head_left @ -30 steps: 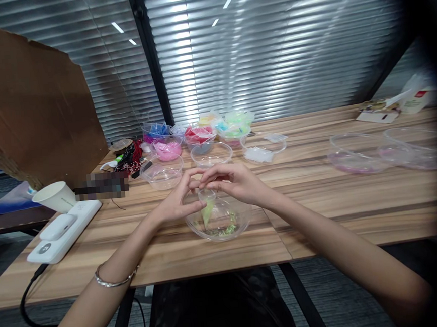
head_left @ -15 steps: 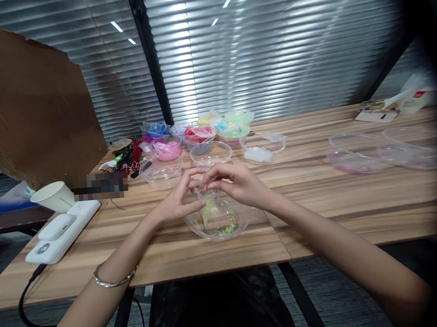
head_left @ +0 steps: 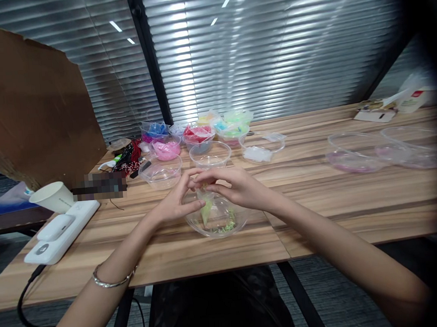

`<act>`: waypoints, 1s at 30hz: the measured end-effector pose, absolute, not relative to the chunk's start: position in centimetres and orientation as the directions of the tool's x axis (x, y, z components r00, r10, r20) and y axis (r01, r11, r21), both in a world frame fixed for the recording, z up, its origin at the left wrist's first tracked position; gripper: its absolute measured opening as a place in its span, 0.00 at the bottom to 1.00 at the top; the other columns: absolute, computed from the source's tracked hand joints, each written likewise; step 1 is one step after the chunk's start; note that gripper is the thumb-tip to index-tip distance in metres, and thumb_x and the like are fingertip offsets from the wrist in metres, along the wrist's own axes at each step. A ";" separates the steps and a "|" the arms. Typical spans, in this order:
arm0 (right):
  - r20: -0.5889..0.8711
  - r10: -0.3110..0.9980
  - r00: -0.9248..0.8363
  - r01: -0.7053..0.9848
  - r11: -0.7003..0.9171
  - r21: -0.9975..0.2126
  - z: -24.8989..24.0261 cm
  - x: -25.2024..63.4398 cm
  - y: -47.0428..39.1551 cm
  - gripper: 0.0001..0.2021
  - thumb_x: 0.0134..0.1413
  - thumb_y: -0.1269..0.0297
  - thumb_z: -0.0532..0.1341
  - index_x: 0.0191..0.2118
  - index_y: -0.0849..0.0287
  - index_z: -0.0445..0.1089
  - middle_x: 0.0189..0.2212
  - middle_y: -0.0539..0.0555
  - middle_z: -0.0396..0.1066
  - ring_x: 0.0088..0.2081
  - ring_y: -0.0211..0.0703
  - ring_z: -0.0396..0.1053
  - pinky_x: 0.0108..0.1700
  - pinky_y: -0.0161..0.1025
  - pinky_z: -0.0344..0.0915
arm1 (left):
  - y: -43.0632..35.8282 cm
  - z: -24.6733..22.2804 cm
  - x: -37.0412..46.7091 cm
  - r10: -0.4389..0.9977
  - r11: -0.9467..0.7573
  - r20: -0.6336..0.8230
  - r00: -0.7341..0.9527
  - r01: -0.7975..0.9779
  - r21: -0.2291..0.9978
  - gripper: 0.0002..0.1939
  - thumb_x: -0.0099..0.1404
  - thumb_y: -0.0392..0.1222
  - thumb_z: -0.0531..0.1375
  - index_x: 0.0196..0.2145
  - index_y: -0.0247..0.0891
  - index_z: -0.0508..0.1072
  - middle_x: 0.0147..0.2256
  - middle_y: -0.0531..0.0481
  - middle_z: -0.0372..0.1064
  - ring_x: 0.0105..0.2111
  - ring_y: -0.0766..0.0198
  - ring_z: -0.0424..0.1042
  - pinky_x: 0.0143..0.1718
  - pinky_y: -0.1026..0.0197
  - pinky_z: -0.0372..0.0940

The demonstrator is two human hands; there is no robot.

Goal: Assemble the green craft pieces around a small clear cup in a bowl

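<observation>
Between my two hands hangs a small clear plastic bag (head_left: 207,214) with light green contents gathered in its lower corner. My left hand (head_left: 178,201) is closed on the bag's upper part, its thumb pointing right across the front. Coming from the other side, my right hand (head_left: 241,186) pinches at the bag's top, and its fingertips meet those of the left. The exact grip at the opening is partly hidden by the fingers. Under the bag stands a clear plastic bowl (head_left: 218,234), with small green pieces (head_left: 229,224) scattered on its bottom right.
Behind my hands are clear bowls (head_left: 210,155) and several tubs with pink (head_left: 167,150), red (head_left: 198,134) and blue bags. At left lie a white power strip (head_left: 63,233) and a paper cup (head_left: 52,196). More clear bowls (head_left: 356,160) stand at right.
My right hand has shifted slightly left, its fingers now overlapping the left fingertips at the bag's top. The bag stays over the bowl, and the left hand barely moves.
</observation>
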State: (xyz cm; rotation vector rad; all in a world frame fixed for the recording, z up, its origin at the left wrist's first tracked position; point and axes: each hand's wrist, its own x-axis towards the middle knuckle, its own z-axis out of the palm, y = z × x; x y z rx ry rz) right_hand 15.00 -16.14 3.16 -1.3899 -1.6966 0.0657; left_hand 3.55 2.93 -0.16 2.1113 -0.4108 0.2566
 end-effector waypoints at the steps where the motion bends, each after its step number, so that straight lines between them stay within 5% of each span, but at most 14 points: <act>1: 0.600 0.799 0.048 0.744 0.373 -0.555 3.2 15.0 -16.1 0.13 0.63 0.73 0.56 0.51 0.58 0.69 0.49 0.52 0.73 0.49 0.38 0.71 0.51 0.38 0.67 | 3.0 -0.2 3.6 -0.191 -0.516 0.337 0.922 -0.387 0.764 0.34 0.64 0.46 0.62 0.62 0.44 0.50 0.59 0.40 0.50 0.63 0.46 0.50 0.61 0.42 0.53; 30: 0.628 0.775 0.074 0.726 0.390 -0.567 2.8 14.7 -16.0 0.14 0.59 0.77 0.59 0.49 0.60 0.71 0.42 0.52 0.74 0.41 0.35 0.72 0.43 0.35 0.69 | 2.8 0.2 3.5 -0.208 -0.561 0.345 0.915 -0.400 0.725 0.33 0.64 0.48 0.61 0.62 0.44 0.51 0.57 0.40 0.53 0.60 0.49 0.55 0.61 0.44 0.54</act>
